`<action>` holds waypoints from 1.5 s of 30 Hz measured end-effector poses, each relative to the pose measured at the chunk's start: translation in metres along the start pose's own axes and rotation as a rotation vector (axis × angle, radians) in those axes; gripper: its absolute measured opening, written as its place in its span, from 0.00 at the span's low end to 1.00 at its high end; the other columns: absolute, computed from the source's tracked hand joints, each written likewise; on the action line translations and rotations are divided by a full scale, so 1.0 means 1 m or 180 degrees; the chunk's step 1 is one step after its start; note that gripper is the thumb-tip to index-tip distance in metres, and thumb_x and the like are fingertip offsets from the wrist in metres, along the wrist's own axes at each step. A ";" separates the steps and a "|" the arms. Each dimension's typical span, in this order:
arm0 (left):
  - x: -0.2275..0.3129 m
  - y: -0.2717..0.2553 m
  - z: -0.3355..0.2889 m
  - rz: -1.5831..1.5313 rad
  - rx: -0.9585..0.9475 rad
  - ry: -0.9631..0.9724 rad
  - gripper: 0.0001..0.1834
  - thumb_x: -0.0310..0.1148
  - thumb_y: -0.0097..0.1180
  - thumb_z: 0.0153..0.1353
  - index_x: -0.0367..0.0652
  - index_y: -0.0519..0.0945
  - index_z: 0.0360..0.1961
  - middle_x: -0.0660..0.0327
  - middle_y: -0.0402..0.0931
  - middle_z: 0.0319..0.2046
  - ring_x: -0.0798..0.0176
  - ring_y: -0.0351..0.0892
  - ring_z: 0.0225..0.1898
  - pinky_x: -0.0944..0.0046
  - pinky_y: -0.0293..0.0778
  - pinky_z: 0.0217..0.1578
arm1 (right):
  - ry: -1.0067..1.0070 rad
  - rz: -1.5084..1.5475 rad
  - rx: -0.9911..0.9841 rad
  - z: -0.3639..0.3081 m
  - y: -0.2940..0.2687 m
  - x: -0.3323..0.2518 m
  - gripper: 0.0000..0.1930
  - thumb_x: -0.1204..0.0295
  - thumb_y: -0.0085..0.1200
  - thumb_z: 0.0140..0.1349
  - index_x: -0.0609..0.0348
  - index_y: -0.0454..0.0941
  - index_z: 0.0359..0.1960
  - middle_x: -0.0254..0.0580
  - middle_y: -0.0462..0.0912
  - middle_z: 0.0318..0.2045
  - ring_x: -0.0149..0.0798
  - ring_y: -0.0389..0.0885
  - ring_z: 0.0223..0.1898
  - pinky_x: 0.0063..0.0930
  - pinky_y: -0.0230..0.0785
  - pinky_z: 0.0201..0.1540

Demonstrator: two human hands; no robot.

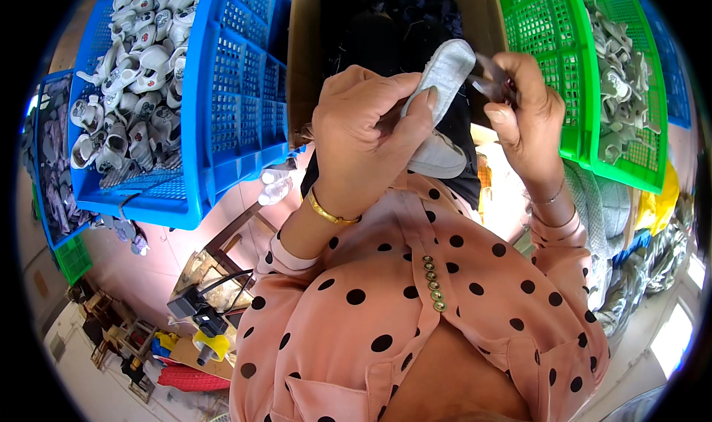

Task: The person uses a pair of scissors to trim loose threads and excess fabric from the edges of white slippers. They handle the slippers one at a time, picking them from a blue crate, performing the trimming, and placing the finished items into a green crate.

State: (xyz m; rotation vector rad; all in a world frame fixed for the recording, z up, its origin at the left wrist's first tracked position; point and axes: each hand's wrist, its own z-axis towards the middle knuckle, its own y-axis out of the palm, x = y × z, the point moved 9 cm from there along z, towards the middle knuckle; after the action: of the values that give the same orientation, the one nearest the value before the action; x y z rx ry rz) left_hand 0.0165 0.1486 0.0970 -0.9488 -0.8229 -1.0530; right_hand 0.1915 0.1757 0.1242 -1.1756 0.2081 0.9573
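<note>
My left hand (371, 118) pinches a small light grey fabric shoe upper (445, 77) between thumb and fingers, its rounded end pointing up and away from me. Below the thumb shows another rounded grey part (439, 157); whether it belongs to the same upper I cannot tell. Closed around dark metal thread snips (495, 82), my right hand (530, 114) is just right of the upper. The tips of the snips are close to its edge and slightly blurred, so contact is unclear.
A blue plastic crate (196, 125) heaped with small grey shoe uppers (141, 66) stands at left. At right, a green crate (586, 73) holds more grey pieces (615, 88). Between them is an open cardboard box (305, 58) with dark scraps (400, 7).
</note>
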 end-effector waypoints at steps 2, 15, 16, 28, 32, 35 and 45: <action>-0.002 0.000 -0.002 0.0044 -0.0012 -0.0004 0.09 0.25 0.66 0.48 0.41 0.86 0.33 0.67 0.72 0.14 0.69 0.64 0.21 0.68 0.61 0.24 | -0.0320 -0.0688 -0.0064 0.001 0.003 -0.015 0.22 0.49 0.63 0.53 0.55 0.73 0.30 0.35 0.76 0.18 0.40 0.76 0.18 0.28 0.67 0.22; 0.007 0.006 -0.005 0.0160 -0.0098 0.0345 0.10 0.24 0.67 0.45 0.41 0.86 0.32 0.66 0.79 0.19 0.68 0.67 0.22 0.67 0.63 0.29 | -0.0954 -0.1804 -0.0007 0.003 0.010 -0.035 0.21 0.49 0.64 0.49 0.50 0.69 0.20 0.33 0.67 0.11 0.38 0.69 0.13 0.29 0.60 0.17; 0.009 0.005 -0.005 0.0197 -0.0082 0.0418 0.10 0.24 0.67 0.44 0.41 0.86 0.32 0.66 0.79 0.20 0.67 0.68 0.22 0.66 0.63 0.29 | -0.0989 -0.1870 0.0004 0.003 0.010 -0.037 0.21 0.49 0.64 0.49 0.50 0.69 0.20 0.32 0.67 0.11 0.37 0.69 0.13 0.29 0.60 0.16; 0.003 0.007 -0.005 0.0186 -0.0182 0.0261 0.09 0.26 0.67 0.49 0.39 0.84 0.33 0.62 0.78 0.20 0.64 0.71 0.22 0.67 0.65 0.24 | 0.0572 0.0905 -0.0208 0.008 0.002 0.012 0.20 0.55 0.55 0.65 0.62 0.76 0.32 0.38 0.73 0.20 0.31 0.71 0.22 0.25 0.65 0.26; -0.002 0.013 0.000 -0.0232 -0.0471 -0.0175 0.06 0.30 0.63 0.57 0.39 0.83 0.33 0.59 0.77 0.20 0.61 0.70 0.20 0.68 0.65 0.21 | 0.0847 0.1669 -0.0727 0.005 0.027 0.011 0.13 0.64 0.58 0.65 0.64 0.74 0.34 0.28 0.69 0.22 0.20 0.63 0.26 0.17 0.59 0.27; 0.001 0.018 0.009 -0.0185 -0.0576 -0.0040 0.07 0.31 0.59 0.62 0.38 0.81 0.32 0.55 0.75 0.20 0.58 0.71 0.19 0.67 0.66 0.21 | 0.1061 0.2541 -0.0585 0.011 0.036 0.000 0.13 0.66 0.52 0.69 0.61 0.72 0.29 0.22 0.64 0.19 0.18 0.58 0.22 0.17 0.53 0.22; -0.015 0.024 0.022 -0.0138 -0.1579 0.0103 0.12 0.27 0.61 0.62 0.34 0.78 0.45 0.61 0.78 0.38 0.76 0.75 0.35 0.75 0.72 0.29 | 0.1846 0.3559 -0.0039 0.017 0.039 0.030 0.12 0.68 0.49 0.69 0.55 0.74 0.26 0.22 0.60 0.12 0.18 0.51 0.13 0.18 0.40 0.17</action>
State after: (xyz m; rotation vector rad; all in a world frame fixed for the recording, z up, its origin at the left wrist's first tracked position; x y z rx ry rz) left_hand 0.0331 0.1788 0.0857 -1.3286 -0.5637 -1.3389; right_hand 0.1763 0.2083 0.0866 -1.3152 1.4334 1.5279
